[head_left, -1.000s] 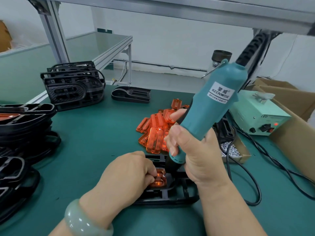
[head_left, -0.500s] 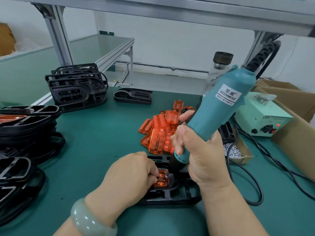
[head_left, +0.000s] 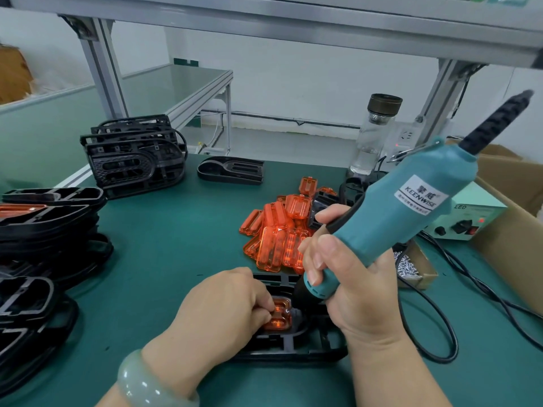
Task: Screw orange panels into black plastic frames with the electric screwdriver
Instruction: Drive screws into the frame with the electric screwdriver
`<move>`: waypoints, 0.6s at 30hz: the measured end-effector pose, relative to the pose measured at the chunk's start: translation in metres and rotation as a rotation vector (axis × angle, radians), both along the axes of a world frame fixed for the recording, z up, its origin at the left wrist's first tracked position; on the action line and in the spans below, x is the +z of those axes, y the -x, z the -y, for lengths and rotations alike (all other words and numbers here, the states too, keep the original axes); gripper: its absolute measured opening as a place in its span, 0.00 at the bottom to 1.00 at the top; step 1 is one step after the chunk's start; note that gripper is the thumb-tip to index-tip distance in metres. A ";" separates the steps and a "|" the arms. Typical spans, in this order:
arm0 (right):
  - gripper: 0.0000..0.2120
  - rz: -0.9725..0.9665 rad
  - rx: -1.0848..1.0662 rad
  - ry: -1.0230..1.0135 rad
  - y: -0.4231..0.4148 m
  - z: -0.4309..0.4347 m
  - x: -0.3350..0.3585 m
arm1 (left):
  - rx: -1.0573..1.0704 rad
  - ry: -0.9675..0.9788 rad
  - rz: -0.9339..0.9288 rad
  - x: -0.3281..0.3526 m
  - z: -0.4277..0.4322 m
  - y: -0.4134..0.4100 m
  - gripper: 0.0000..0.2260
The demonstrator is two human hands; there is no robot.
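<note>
Left hand [head_left: 223, 304] on panel [head_left: 279, 322], right hand [head_left: 360, 292] round screwdriver [head_left: 393, 221]

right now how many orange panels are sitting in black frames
2. One orange panel sits in the frame, held by the left hand, beside the screwdriver tip; another panel shows in the top frame of the left stack. More may be hidden in the stacks.

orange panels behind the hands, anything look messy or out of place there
The orange panels lie in a loose heap, overlapping at mixed angles, with a black part resting on its right edge. None looks cracked, and the screws sit inside their small box.
</note>
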State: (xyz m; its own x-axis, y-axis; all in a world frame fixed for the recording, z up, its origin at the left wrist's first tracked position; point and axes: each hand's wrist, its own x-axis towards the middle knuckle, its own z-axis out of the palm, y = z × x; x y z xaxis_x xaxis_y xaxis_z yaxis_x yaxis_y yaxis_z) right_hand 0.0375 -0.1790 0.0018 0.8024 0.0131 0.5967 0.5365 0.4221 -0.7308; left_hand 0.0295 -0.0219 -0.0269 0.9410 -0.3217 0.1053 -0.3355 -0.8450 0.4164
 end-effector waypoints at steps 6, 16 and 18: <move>0.08 -0.041 -0.005 -0.039 0.000 0.002 0.001 | -0.009 -0.019 -0.005 0.000 0.000 0.001 0.09; 0.08 -0.030 0.031 -0.094 0.004 0.009 0.011 | -0.013 -0.031 -0.020 0.003 0.000 0.002 0.09; 0.08 -0.083 0.006 -0.149 0.002 0.012 0.012 | -0.027 0.007 -0.030 0.003 -0.001 0.002 0.08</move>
